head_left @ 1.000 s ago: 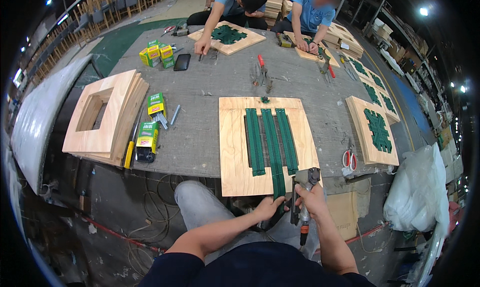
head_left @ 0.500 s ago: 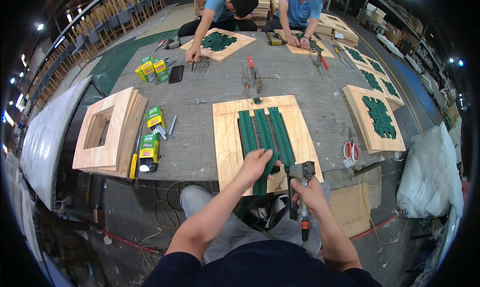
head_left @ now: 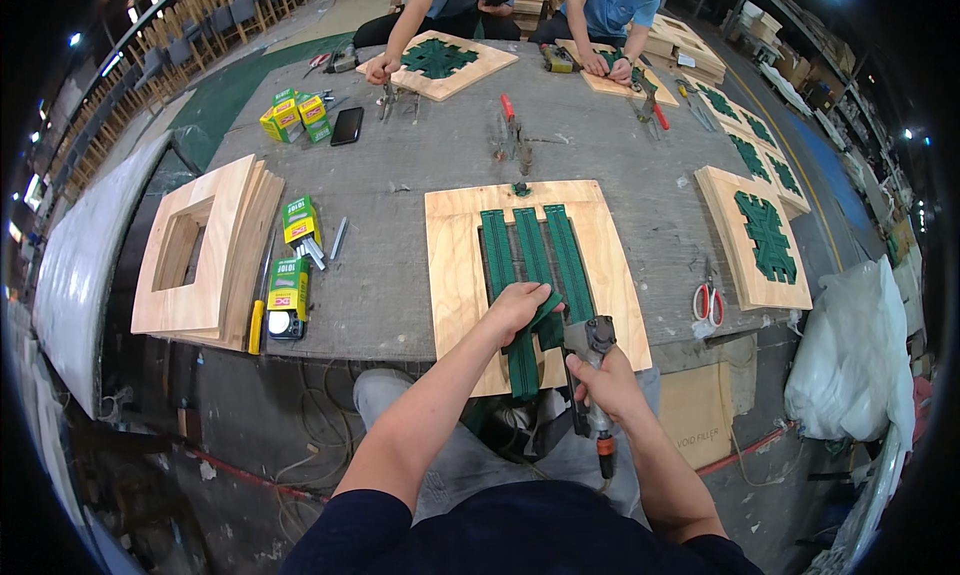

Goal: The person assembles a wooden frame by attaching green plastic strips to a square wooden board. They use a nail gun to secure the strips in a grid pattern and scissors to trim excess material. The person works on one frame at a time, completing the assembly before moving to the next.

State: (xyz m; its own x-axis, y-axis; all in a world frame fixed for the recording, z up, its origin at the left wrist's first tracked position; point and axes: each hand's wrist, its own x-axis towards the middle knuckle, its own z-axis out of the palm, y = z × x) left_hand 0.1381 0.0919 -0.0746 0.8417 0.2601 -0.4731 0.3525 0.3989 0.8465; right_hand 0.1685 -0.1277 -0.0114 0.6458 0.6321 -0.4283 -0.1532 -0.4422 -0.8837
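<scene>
A plywood frame lies in front of me with its near edge over my lap. Green webbing straps run lengthwise side by side across its opening. My left hand pinches the near end of the middle strap, which is bent up off the frame. My right hand grips a pneumatic staple gun, its nose by the frame's near edge, right of my left fingers. The left strap's loose end hangs past that edge. The gun's exact contact with the wood is hidden.
Frames are stacked at left; a webbed frame tops the right pile. Staple boxes, a screwdriver, scissors, a phone and pliers lie on the table. Two co-workers handle webbed frames at the far side.
My left hand has moved forward with the middle strap's end. The staple gun in my right hand has shifted slightly left, closer to the left hand.
</scene>
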